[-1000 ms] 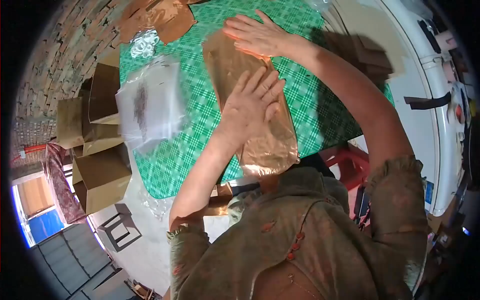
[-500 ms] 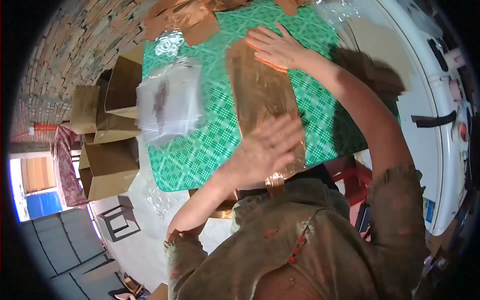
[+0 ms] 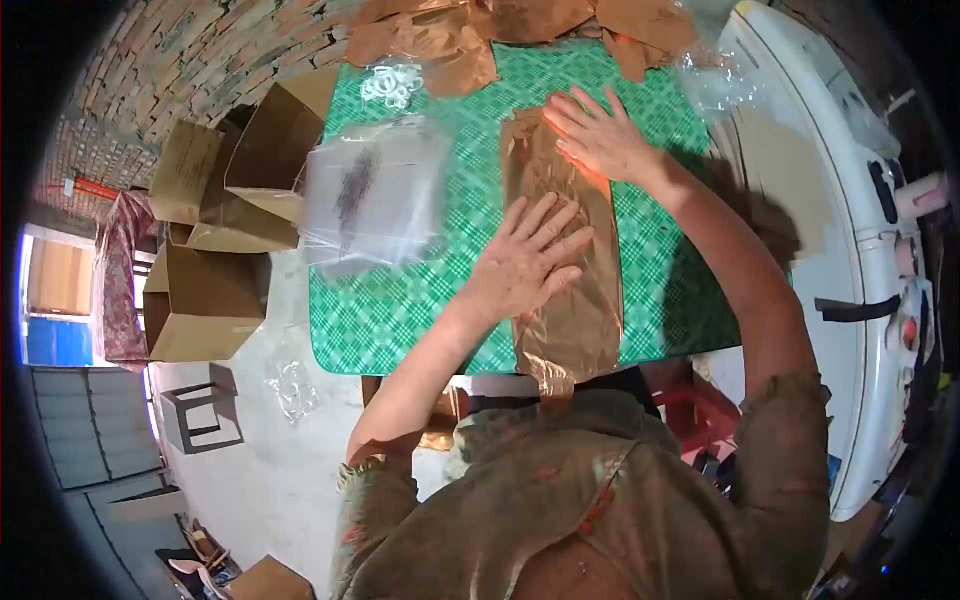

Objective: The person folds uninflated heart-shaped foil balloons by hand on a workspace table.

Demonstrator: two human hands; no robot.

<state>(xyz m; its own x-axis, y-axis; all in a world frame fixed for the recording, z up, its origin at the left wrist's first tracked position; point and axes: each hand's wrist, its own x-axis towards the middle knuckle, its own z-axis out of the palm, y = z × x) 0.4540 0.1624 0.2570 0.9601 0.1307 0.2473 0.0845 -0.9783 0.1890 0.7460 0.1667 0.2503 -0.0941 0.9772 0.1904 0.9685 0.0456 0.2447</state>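
Note:
A long, shiny copper-brown sheet or bag [image 3: 570, 300] lies lengthwise on the green checked tabletop [image 3: 400, 325], its near end reaching the table's front edge by my body. Flat on the middle of it rests my left hand [image 3: 530, 255], palm down with the fingers spread. My right hand [image 3: 605, 135] lies palm down at the far end, fingers apart, over the sheet's right edge. Neither hand grips anything. To the left of the sheet sits a stack of clear plastic bags [image 3: 375, 195] with a dark mark on it.
White rings [image 3: 392, 86] lie in a pile at the back left. More copper-brown pieces [image 3: 440, 45] cover the far edge. Open cardboard boxes [image 3: 215, 300] stand left of the table. On the right are flat cardboard sheets [image 3: 770, 180] and a white appliance [image 3: 850, 260].
My left hand has moved up along the sheet, away from my body, and is no longer blurred. The right hand stays at the far end. The whole view has shifted slightly.

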